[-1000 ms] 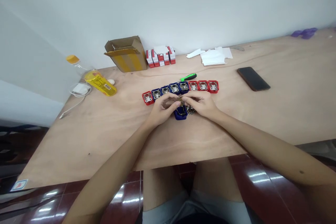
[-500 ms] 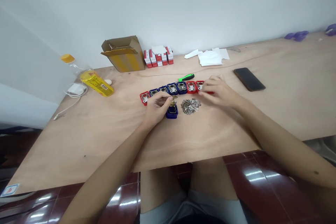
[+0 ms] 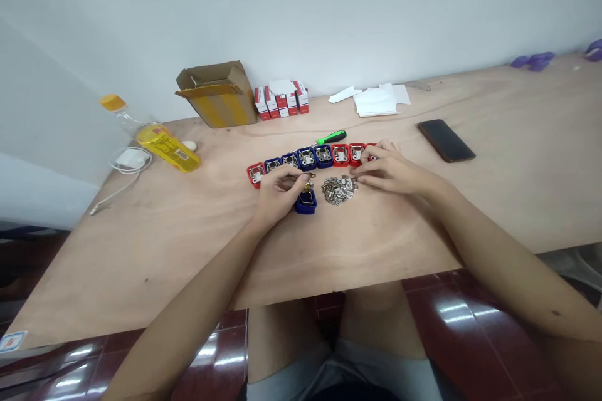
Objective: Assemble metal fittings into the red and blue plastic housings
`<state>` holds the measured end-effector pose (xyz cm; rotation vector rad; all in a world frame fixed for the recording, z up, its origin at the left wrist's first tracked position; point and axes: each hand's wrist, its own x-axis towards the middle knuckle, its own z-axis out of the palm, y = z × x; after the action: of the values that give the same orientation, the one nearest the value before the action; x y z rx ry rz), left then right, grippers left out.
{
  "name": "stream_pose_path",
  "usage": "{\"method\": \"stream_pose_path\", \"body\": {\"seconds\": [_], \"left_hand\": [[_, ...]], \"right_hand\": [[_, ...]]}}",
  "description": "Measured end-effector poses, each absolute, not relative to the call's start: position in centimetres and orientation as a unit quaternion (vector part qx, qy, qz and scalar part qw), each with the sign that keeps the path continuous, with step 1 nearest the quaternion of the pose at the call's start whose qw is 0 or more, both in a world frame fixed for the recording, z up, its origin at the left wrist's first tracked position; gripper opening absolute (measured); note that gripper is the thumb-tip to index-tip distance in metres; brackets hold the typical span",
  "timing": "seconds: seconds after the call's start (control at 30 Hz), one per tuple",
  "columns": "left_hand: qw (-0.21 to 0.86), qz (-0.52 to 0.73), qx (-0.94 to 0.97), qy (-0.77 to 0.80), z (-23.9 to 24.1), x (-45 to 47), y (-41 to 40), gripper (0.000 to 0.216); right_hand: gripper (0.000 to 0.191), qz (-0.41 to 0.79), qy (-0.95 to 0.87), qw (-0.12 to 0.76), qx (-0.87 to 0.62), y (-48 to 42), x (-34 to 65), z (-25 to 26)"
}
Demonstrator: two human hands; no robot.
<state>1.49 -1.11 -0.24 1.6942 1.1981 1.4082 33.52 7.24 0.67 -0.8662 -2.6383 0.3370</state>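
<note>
My left hand (image 3: 281, 193) is closed, thumb and fingers pinching a small brass-coloured metal fitting (image 3: 309, 183). It holds the fitting just above a dark blue plastic case (image 3: 306, 203) with thin wire in it. To the right of that case lies a pile of small silver and bronze metal pieces (image 3: 337, 191). My right hand (image 3: 388, 169) reaches to the pile's right edge, its thumb and finger slightly apart. Behind both hands runs a row of blue cases (image 3: 306, 159) and red cases (image 3: 340, 155) with metal parts inside; my hands partly cover the row.
A green-and-black screwdriver (image 3: 332, 137) lies behind the row. Farther back stand an open cardboard box (image 3: 221, 97), several red-and-white small boxes (image 3: 281, 101) and white papers (image 3: 379, 101). A phone (image 3: 446, 140) lies at right; a yellow-labelled bottle (image 3: 164, 145) and white charger (image 3: 132, 160) at left.
My right hand has come down from over the red cases to the right edge of the metal pile. My left hand still pinches the brass fitting above the blue case.
</note>
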Motion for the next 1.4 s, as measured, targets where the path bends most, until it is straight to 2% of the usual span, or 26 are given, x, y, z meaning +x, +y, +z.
{"method": "stream_pose_path", "body": {"seconds": [0.3,0.47,0.67,0.8,0.9,1.07,1.13,1.23,1.4], "left_hand": [[0.307,0.528,0.641,0.464,-0.3,1.5,-1.0,0.019],[0.311,0.521,0.644,0.466,-0.2,1.6,-1.0,0.02],[0.324,0.514,0.639,0.471,0.0,1.6,-1.1,0.024],[0.338,0.522,0.629,0.467,-0.1,1.8,-1.0,0.027],[0.356,0.533,0.607,0.47,-0.2,2.0,-1.0,0.03],[0.38,0.549,0.585,0.461,-0.4,2.1,-0.9,0.031],[0.382,0.556,0.583,0.453,-0.5,2.1,-0.9,0.032],[0.381,0.561,0.581,0.451,-0.7,2.1,-0.9,0.031],[0.378,0.569,0.567,0.461,-0.7,2.3,-1.0,0.033]], "right_hand": [[0.026,0.124,-0.93,0.185,-0.293,7.3,33.2,0.4],[0.03,0.126,-0.927,0.179,-0.304,7.3,33.1,0.6],[0.024,0.17,-0.917,0.169,-0.318,7.1,32.8,1.0],[0.021,0.304,-0.87,0.243,-0.301,6.3,32.0,1.6],[0.024,0.447,-0.731,0.396,-0.332,5.3,29.8,2.3],[0.031,0.591,-0.604,0.452,-0.286,3.7,24.7,2.9],[0.032,0.614,-0.581,0.464,-0.265,3.4,23.1,2.7],[0.033,0.581,-0.587,0.497,-0.267,3.4,22.0,2.1],[0.036,0.54,-0.622,0.48,-0.301,3.7,22.5,1.1]]}}
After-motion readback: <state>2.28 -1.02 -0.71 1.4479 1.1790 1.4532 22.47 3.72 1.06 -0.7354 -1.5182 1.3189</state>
